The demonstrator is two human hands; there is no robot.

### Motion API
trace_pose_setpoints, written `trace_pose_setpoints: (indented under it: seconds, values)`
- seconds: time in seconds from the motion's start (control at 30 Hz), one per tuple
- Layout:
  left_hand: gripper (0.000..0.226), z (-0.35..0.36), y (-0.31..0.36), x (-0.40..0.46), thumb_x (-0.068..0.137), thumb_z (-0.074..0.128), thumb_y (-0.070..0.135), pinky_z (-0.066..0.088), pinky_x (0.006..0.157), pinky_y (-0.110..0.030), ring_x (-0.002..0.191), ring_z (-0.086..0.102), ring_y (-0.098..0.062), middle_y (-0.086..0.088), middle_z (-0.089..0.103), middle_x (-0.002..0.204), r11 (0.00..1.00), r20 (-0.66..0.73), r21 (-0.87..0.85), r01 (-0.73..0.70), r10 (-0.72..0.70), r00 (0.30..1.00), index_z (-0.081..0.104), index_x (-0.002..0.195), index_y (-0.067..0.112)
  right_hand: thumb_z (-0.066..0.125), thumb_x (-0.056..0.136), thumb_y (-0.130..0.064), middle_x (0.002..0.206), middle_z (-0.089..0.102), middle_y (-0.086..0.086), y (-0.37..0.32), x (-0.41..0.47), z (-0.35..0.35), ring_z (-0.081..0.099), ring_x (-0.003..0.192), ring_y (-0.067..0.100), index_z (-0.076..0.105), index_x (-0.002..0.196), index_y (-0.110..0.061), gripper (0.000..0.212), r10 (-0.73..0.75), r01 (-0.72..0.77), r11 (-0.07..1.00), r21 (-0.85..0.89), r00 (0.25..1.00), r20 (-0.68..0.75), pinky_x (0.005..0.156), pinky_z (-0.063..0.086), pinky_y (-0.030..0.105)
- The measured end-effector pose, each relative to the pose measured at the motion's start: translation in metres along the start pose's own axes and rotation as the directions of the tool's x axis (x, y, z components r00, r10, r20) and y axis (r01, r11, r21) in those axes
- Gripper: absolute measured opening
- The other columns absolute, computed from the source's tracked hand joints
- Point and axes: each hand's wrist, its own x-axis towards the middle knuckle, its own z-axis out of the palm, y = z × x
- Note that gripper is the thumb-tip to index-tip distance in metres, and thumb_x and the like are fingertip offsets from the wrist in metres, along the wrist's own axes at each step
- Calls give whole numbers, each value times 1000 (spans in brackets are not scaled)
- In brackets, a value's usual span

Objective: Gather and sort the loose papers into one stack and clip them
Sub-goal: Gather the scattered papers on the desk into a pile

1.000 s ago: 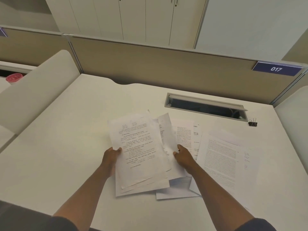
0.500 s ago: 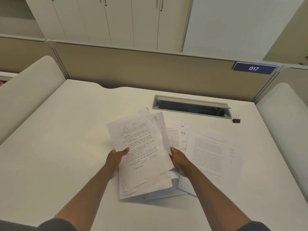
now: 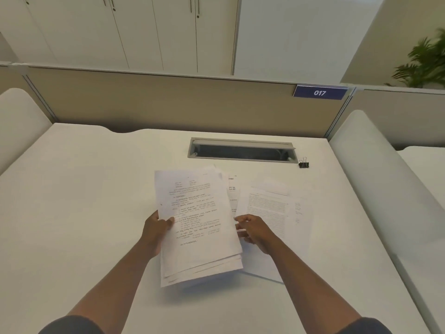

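Worktop (image 3: 72, 213): smooth, matt, off-white surface, laminate in appearance. Held sheaf of papers (image 3: 199, 225): thin matt white paper, printed in black, edges uneven. Loose sheets (image 3: 269, 208) on the worktop: the same matt printed paper. Cable tray (image 3: 240, 150): grey frame and lid with a dull metallic finish, dark interior. Binder clip (image 3: 304, 163): black body with thin wire handles. Partition (image 3: 156, 102): beige, matt, cloth-like facing. Number plate (image 3: 320, 92): smooth blue face. Cabinet doors (image 3: 144, 32): smooth, pale, matt.
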Motion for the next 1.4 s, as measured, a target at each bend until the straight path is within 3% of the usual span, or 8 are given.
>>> trace_pose_setpoints:
  seconds: [0.13,0.23,0.4,0.6,0.77,0.97,1.17,1.4]
  values:
    - [31,12,0,2,92,57,3,51,92,-45,100,65,-33,-9,67,115,997,-43,75,-19,22,999,60,120,16,56,86,-16,112,69,9,21,2,-36,64,102,26,65,97,-13,15,-107,-19,941,-338,930,-352,85,48,27]
    - [34,18,1,2,92,59,4,48,97,-46,106,62,-33,-8,65,119,994,-79,108,-31,39,996,59,125,14,61,84,-37,125,54,12,32,-4,-52,51,117,31,49,121,-12,46,-86,-286,782,-553,831,-550,96,43,39]
    - [35,28,6,-4,93,58,3,48,92,-41,101,60,-31,-6,63,114,990,-103,136,-37,51,993,57,127,13,79,69,-45,128,41,14,40,-10,-67,44,119,32,36,127,-11,80,114,-492,761,-423,744,-659,91,45,46]
    - [21,30,3,-8,93,59,7,50,85,-41,93,62,-31,-6,65,109,985,-129,170,-30,52,990,60,111,18,83,69,-41,125,55,14,52,-8,-81,51,118,34,37,122,-7,78,87,-439,802,-404,756,-649,93,46,46]
    - [20,27,-1,-9,91,62,8,51,84,-42,92,64,-32,-8,67,110,986,-144,162,-44,68,987,62,109,16,62,87,-26,116,63,10,60,-12,-89,59,110,32,41,122,-9,45,-117,-322,790,-522,757,-643,91,48,41]
    - [20,22,-3,-6,91,62,9,52,87,-44,96,64,-34,-7,66,111,989,-151,145,-40,62,987,62,109,17,54,91,-14,117,66,16,59,-14,-108,60,107,36,57,114,-8,25,-118,-60,965,-254,769,-628,94,49,42]
    - [20,18,-3,-1,90,63,8,51,84,-42,89,64,-31,-8,67,107,996,-141,81,-47,58,988,63,108,16,52,96,-21,143,48,19,51,-19,-133,44,133,35,44,140,-1,48,-139,-32,966,-258,776,-615,110,33,39]
    - [13,14,1,3,91,63,8,53,84,-43,85,65,-31,-8,69,101,999,-112,12,-38,39,993,65,101,14,51,96,-27,126,60,23,40,-17,-154,54,118,39,59,117,4,39,-185,35,974,-224,690,-699,101,41,42]
